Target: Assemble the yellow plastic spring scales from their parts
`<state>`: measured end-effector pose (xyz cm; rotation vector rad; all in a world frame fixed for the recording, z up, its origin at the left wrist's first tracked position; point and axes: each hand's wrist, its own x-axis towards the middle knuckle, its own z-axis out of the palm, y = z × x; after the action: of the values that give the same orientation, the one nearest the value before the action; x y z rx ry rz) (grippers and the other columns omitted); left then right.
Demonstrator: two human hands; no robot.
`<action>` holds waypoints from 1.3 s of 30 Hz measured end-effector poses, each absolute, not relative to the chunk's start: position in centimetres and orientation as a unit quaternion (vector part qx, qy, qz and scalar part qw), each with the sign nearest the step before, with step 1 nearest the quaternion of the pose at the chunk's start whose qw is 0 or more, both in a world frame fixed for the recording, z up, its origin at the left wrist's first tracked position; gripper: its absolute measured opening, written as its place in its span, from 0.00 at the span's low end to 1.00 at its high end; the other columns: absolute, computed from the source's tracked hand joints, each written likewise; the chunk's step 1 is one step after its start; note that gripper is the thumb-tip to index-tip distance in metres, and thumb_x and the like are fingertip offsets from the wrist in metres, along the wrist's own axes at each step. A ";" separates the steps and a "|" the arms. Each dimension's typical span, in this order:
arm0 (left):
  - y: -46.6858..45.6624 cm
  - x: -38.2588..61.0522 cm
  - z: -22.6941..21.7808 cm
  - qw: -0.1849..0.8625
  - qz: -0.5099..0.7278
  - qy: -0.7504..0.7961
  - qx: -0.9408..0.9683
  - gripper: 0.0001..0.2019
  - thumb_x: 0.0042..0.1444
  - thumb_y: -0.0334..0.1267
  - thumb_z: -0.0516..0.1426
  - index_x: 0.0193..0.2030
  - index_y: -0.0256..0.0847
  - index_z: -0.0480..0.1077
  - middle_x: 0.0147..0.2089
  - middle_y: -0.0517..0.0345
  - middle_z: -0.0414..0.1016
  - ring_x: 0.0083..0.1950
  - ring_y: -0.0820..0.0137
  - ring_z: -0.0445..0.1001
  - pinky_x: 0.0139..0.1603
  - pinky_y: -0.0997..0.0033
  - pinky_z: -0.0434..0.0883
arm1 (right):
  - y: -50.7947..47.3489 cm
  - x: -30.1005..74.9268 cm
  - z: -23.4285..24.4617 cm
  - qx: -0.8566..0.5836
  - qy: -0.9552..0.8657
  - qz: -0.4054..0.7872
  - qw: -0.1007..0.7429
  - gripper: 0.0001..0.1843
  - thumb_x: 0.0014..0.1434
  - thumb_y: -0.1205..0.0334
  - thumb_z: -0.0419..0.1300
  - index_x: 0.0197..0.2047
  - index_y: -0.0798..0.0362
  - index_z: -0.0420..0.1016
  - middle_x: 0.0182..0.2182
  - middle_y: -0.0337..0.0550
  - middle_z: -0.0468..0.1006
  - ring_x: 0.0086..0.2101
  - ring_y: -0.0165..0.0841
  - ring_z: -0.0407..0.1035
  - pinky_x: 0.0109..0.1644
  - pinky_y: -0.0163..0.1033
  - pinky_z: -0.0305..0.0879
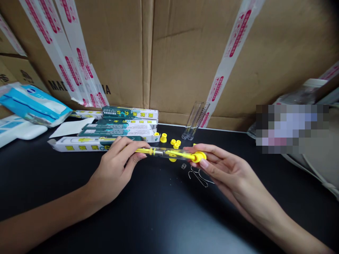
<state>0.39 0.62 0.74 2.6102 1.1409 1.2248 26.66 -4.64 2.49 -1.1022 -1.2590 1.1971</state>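
Observation:
Between my hands lies a spring scale made of a clear tube (180, 153) with yellow inner parts, held almost level above the black table. My left hand (119, 164) is closed around the left part, where a yellow rod (143, 151) shows past the fingertips. A short silvery piece sits just inside the tube near there. With thumb and fingers, my right hand (230, 171) pinches the yellow cap (200, 157) at the tube's right end. Below this hand lie wire hooks (198, 178) and a small coiled spring (183, 166). Yellow caps (164, 138) rest behind the tube.
Printed cardboard boxes (129, 113) are stacked behind my left hand. Two clear tubes (195, 120) stand upright near the back. A blue packet (37, 104) lies at the left, a plastic bottle (304, 93) at the right. A large taped carton (180, 53) walls off the table's back.

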 end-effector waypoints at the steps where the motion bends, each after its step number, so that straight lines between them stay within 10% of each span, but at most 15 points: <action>1: 0.6 0.4 0.8 0.020 0.395 0.368 0.842 0.09 0.68 0.30 0.53 0.51 0.41 0.73 0.44 0.57 0.73 0.47 0.67 0.72 0.52 0.68 0.67 | -4.6 26.6 2.5 -0.459 -0.520 0.502 0.517 0.18 0.58 0.55 0.69 0.50 0.50 0.79 0.50 0.49 0.82 0.43 0.37 0.79 0.52 0.41 0.75; 9: 0.7 0.2 0.8 0.040 0.381 0.387 0.838 0.09 0.69 0.32 0.53 0.50 0.41 0.73 0.44 0.57 0.73 0.49 0.67 0.71 0.53 0.68 0.66 | -4.2 27.1 2.5 -0.496 -0.620 0.298 0.530 0.13 0.60 0.58 0.67 0.48 0.48 0.77 0.48 0.43 0.81 0.48 0.34 0.76 0.54 0.35 0.73; 39: 0.4 0.5 0.6 0.030 0.386 0.357 0.850 0.08 0.69 0.32 0.54 0.51 0.39 0.73 0.42 0.56 0.73 0.46 0.68 0.70 0.52 0.69 0.66 | -4.1 26.9 1.6 -0.452 -0.526 0.488 0.529 0.15 0.57 0.58 0.71 0.47 0.47 0.77 0.48 0.42 0.81 0.50 0.32 0.75 0.55 0.32 0.70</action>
<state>0.54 0.36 0.55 2.6205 1.0998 1.1904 26.88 -4.07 1.62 -1.0787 -1.2569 1.1662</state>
